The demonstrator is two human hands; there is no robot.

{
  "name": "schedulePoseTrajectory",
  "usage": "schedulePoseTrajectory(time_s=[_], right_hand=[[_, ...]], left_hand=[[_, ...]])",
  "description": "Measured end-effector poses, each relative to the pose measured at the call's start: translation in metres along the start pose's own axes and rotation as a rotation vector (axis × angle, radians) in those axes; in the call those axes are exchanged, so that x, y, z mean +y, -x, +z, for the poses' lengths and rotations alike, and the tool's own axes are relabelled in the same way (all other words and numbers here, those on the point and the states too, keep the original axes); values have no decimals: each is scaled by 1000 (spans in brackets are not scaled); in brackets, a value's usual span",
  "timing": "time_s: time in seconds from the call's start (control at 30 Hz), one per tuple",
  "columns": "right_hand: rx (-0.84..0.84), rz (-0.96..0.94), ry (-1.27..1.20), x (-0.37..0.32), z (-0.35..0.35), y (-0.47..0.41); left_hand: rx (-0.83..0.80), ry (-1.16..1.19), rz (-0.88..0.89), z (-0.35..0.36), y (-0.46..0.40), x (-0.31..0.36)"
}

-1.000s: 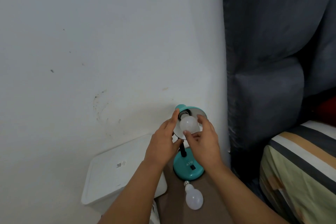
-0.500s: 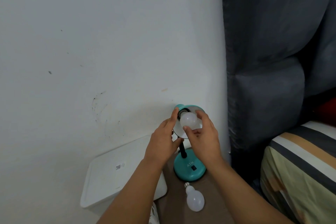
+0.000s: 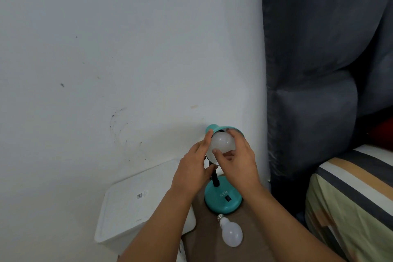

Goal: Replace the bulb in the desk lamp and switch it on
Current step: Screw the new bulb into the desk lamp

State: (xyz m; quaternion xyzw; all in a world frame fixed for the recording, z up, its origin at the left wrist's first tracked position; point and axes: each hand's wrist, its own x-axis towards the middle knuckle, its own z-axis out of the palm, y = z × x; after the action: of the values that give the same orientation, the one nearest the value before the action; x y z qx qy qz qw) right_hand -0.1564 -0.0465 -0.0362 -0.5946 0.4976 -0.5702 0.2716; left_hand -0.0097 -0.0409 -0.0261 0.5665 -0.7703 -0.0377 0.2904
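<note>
A spare bulb (image 3: pixel 231 233) lies loose on the brown surface before the lamp base (image 3: pixel 222 198). Above it, the right hand (image 3: pixel 236 161) grasps the bulb (image 3: pixel 221 143) seated in the shade (image 3: pixel 214 128), its axis running up and away into the socket. The left hand (image 3: pixel 191 168) steadies the shade's left rim, fingers extended.

A pale, matte white plaster wall (image 3: pixel 119 49) fills most of the view, marked with small dark scuffs and a faint tan smear. To its right hangs a heavy dark grey fabric curtain (image 3: pixel 314 53), falling in deep folds. At the lower right is a bed with a striped cover in cream, tan, grey and white (image 3: pixel 348 204), with something red just behind it. Low on the left sits a white rectangular plastic storage box with a lid and a small printed label (image 3: pixel 136 204), just beside a brown tabletop (image 3: pixel 204 240). The light is soft and even.
</note>
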Motion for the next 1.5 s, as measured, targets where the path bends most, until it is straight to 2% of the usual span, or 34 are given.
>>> schedulePoseTrajectory(time_s=[0.1,0.3,0.53,0.77,1.0,1.5], right_hand=[[-25,-26,16,1,-1,4],[48,128,36,0,-3,1],[14,51,-19,-2,-5,10],[55,180,7,-6,-6,10],[21,110,-18,-3,-3,13],[56,269,42,-1,-5,10]], left_hand=[[3,0,-2,1,2,3],[-3,-8,8,2,5,4],[7,-25,27,5,9,6],[-3,-22,14,6,13,5],[7,-44,21,8,13,6],[8,5,-19,7,19,11]])
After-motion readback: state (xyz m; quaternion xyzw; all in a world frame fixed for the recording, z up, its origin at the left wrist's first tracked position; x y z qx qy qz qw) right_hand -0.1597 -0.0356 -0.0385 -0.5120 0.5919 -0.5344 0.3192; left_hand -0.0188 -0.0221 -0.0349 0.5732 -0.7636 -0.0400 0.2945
